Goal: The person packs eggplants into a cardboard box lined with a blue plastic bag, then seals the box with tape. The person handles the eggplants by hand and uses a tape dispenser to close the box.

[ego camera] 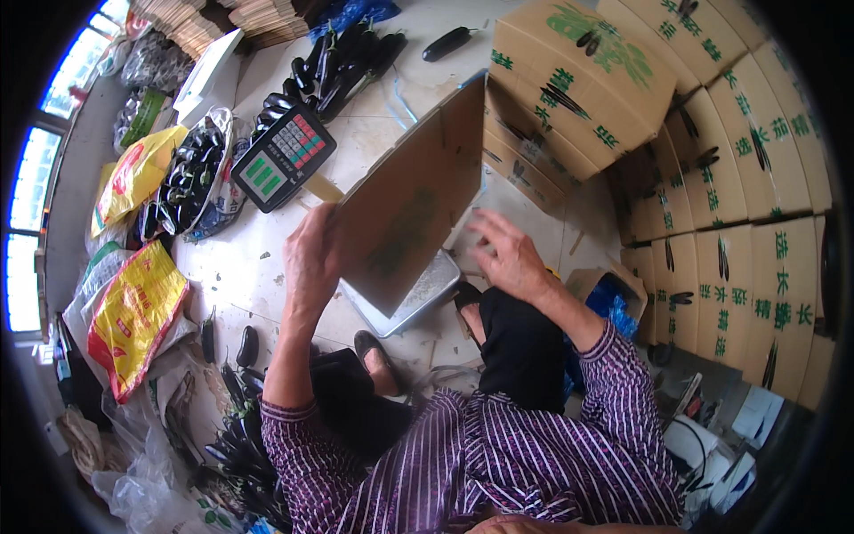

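Note:
My left hand [313, 253] grips the near left edge of a cardboard box [420, 193], which is tilted above a metal platform scale [400, 314]. A green print shows faintly on the box's side. To the right of the box, my right hand [504, 250] is raised with its fingers apart and holds nothing. Beyond my left hand stands the scale's keypad and display head [283, 157]. Dark eggplants [340, 67] lie piled on the floor past it. The far side of the box is hidden.
Printed cardboard cartons [727, 167] are stacked at the right. A sack of eggplants [193, 167] and yellow bags [137, 314] stand at the left. More eggplants [247, 447] lie at the lower left. An open carton with blue plastic [617, 310] is beside my right leg.

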